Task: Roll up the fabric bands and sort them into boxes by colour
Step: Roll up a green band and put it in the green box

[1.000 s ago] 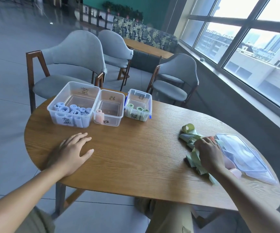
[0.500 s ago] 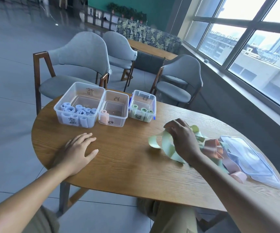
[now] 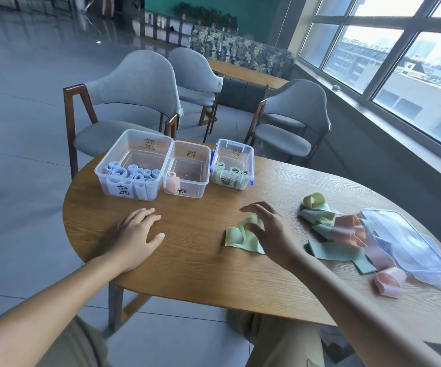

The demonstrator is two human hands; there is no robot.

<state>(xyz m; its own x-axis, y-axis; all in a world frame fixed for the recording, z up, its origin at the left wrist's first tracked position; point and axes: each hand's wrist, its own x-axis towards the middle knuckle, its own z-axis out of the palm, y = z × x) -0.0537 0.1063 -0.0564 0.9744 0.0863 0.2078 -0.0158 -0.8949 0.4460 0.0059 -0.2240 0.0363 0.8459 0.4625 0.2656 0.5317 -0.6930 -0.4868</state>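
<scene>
A crumpled light-green band lies on the wooden table in front of me. My right hand hovers over its right end with fingers spread, gripping nothing. My left hand lies flat on the table to the left. At the far edge stand three clear boxes. The blue box holds several blue rolls, the pink box holds one pink roll, and the green box holds a few green rolls. A heap of loose green and pink bands lies to the right.
Clear plastic lids lie at the table's right end, partly on the bands. A loose pink loop sits near the front right edge. Grey chairs stand behind the table, and a window wall runs along the right.
My right hand pulled a light-green band out of the heap, carried it left to the table's middle and let it go. My left hand stayed flat in place.
</scene>
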